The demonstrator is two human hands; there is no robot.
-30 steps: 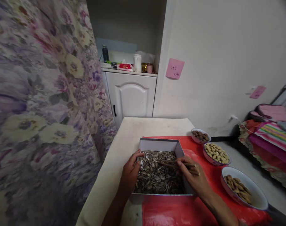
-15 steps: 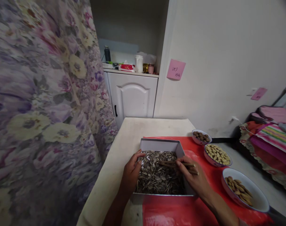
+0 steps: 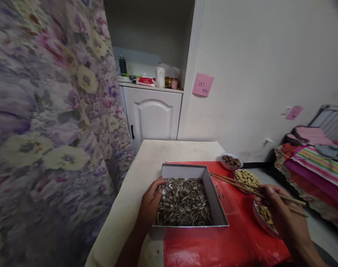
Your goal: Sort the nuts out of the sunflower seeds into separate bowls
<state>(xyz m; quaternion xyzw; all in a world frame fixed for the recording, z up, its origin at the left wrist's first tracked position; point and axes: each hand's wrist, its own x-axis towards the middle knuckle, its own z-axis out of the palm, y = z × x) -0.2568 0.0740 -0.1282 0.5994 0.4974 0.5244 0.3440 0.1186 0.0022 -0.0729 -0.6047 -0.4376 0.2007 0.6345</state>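
A grey-white box [image 3: 221, 213] full of striped sunflower seeds [image 3: 185, 204] stands on the table. My left hand [image 3: 149, 204] grips its left wall, thumb and fingers over the rim. Right of the box, my right hand [image 3: 280, 211] holds a pair of wooden chopsticks [image 3: 232, 181], pointing left. Their tips hover near the box's far right corner; I make out nothing between them. Under the chopsticks is a bowl of peanuts in shells [image 3: 248, 178]. My right hand partly covers a bowl of almond-like nuts [image 3: 265, 215]. A few loose seeds [image 3: 220, 193] lie beside the box.
A small bowl of round brown nuts [image 3: 231, 161] stands at the far right of the red sheet [image 3: 194, 244]. The pale table [image 3: 180, 148] reaches back to a white cabinet [image 3: 155, 118]. A floral curtain [image 3: 60, 148] hangs along the left; a bed [image 3: 316, 167] is at right.
My right hand has lifted the chopsticks out of the seeds and moved right, over the bowls. My left hand stays on the box wall. The view has turned slightly right.
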